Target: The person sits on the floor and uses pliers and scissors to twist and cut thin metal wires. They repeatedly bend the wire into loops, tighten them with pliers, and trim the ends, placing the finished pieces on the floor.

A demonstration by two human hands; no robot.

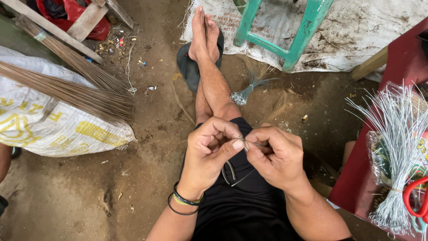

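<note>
Both forearms rise from six o'clock to meet over the lap in black shorts [243, 196], where the left hand [209, 149] and right hand [274, 154] pinch a thin wire [249, 143] between them, each grip closed on it with thumb against forefinger. Judging by the pinch, the step in hand is bending or twisting one end of that wire, and the next move calls for a firm hold on one side while the other fingers turn. Its long axis runs roughly from nine to three o'clock, the bare end towards the left thumb. At three o'clock, a bundle of cut wires [394, 143] fans out on a red worktop [356, 187]; a smaller tied bunch [243, 96] lies on the dirt floor [80, 196] at twelve.
</note>
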